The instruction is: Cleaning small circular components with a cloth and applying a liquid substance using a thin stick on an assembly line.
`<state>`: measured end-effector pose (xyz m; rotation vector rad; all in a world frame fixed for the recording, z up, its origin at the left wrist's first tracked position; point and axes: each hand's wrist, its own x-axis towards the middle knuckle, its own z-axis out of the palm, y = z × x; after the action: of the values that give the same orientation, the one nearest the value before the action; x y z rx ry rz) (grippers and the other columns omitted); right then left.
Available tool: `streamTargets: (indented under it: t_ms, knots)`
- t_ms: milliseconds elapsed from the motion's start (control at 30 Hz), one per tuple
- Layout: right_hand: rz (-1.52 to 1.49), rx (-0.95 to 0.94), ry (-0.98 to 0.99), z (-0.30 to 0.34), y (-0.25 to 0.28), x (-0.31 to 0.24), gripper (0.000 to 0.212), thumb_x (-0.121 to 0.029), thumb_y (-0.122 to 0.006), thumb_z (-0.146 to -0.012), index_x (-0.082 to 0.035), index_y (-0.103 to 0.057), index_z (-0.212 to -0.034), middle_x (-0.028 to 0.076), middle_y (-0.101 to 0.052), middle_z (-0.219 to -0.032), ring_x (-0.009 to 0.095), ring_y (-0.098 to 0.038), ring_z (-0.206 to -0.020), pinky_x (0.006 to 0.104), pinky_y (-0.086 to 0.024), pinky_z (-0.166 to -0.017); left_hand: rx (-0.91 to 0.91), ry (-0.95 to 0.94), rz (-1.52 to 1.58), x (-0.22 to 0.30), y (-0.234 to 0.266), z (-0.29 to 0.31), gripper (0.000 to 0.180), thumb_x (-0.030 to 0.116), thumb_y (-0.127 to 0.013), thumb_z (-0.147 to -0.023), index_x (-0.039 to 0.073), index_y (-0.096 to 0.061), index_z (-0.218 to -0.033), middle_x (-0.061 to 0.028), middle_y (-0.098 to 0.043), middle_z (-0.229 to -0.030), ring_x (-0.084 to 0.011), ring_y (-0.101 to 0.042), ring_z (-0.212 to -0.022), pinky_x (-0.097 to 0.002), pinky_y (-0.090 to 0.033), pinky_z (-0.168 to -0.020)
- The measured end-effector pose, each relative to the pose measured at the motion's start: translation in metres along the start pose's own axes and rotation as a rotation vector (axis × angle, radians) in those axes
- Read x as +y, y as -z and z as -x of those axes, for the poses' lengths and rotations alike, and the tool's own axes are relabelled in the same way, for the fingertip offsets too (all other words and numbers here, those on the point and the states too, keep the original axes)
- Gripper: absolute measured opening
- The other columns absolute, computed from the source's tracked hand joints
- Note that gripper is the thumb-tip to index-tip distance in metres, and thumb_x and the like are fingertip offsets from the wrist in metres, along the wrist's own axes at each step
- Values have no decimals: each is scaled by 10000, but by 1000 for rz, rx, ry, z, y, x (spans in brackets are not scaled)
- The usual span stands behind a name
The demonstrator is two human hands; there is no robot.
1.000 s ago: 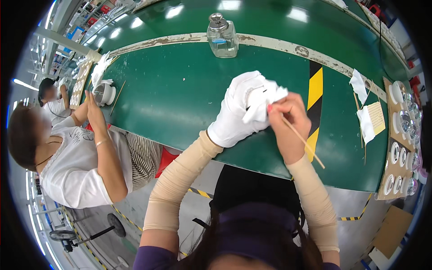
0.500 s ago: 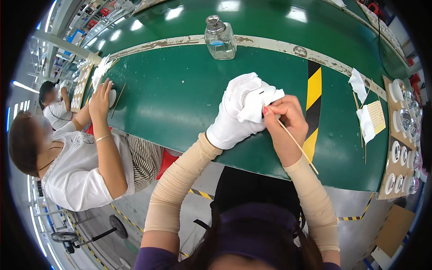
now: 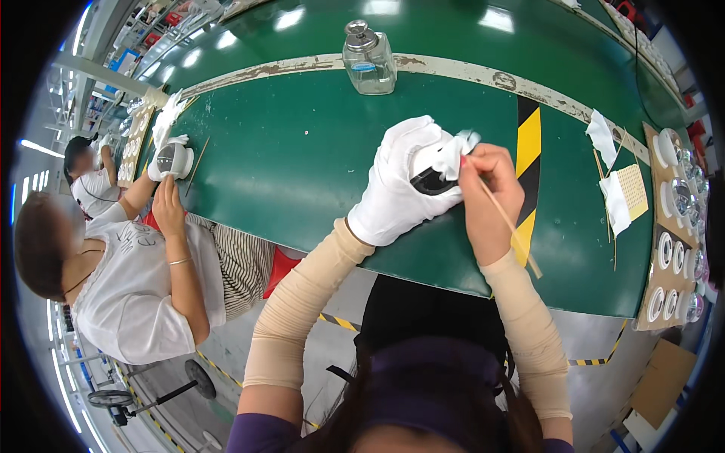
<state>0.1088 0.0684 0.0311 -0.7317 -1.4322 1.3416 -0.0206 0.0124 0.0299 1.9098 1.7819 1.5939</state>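
Both hands (image 3: 393, 189) (image 3: 495, 200) grip: left a glossy dark, white-rimmed piece (image 3: 432, 182), right a pale stick (image 3: 515, 233).

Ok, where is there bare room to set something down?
Widest, bar a white speck: green table between the left stick, bottle and gloved left hand. Smaller: between the striped tape and cloths. Crowded: the right end, with cloths and a cardboard tray of parts.

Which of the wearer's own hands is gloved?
The left hand: it wears a white glove and holds a round part; the right hand is bare, gripping a wooden stick.
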Motion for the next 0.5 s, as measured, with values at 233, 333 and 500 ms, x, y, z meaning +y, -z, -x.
streamTargets:
  t_ms: [233,333,500]
  knots:
    - [11,3,21,-5,3,3,76,42,-637,-850,-1,-576,-833,38,-557,-913,55,-511,-756,198,-441,-653,-45,22,-34,-1,0,-1,764,128,-879,-629,85,-442,-1254,-164,-457,-1288,-291,-504,-1180,-391,-425,-995]
    - [-122,44,-55,-11,7,12,61,24,-627,-867,9,-580,-832,66,-623,-1038,63,-546,-808,202,-457,-676,3,57,-24,-1,-2,1,758,248,-900,-604,105,-493,-1227,-153,-504,-1248,-334,-513,-1188,-405,-450,-975]
    - [-582,88,-268,-18,19,8,46,-22,-591,-921,14,-592,-950,147,-655,-1121,111,-612,-851,237,-505,-771,-43,9,6,-5,-1,3,812,135,-901,-612,97,-423,-1267,-126,-489,-1243,-271,-496,-1207,-383,-420,-1006]
